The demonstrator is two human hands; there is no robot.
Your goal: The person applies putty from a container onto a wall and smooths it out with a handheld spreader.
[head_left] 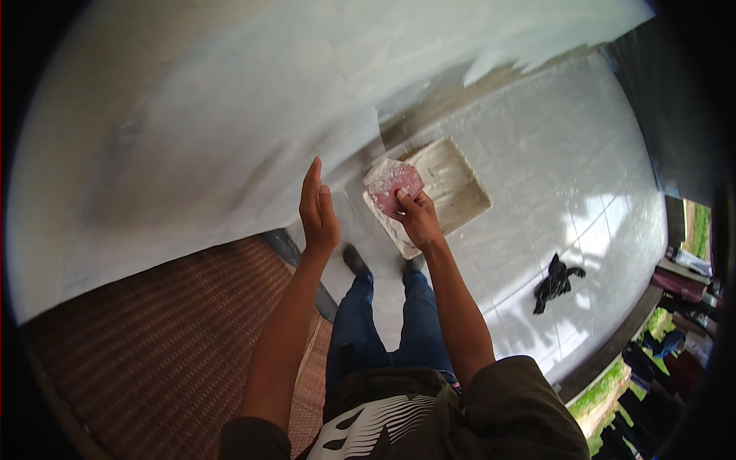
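My right hand point(419, 218) grips a flat pink scraper point(400, 184) between thumb and fingers. White paste clings to its far left part. Below it on the floor lies a shallow rectangular tray point(464, 178), its inside smeared with the same creamy paste. My left hand point(319, 211) is raised with straight fingers and nothing in it. Its edge faces the pale wall point(230, 146); whether it touches the wall I cannot tell.
Grey glossy tiles point(537, 138) cover the floor. A crumpled black bag or cloth point(557, 284) lies at the right. A brown woven mat point(176, 337) spreads at the left. My boots point(356, 261) stand close to the tray. Hanging clothes point(659, 383) show at the far right.
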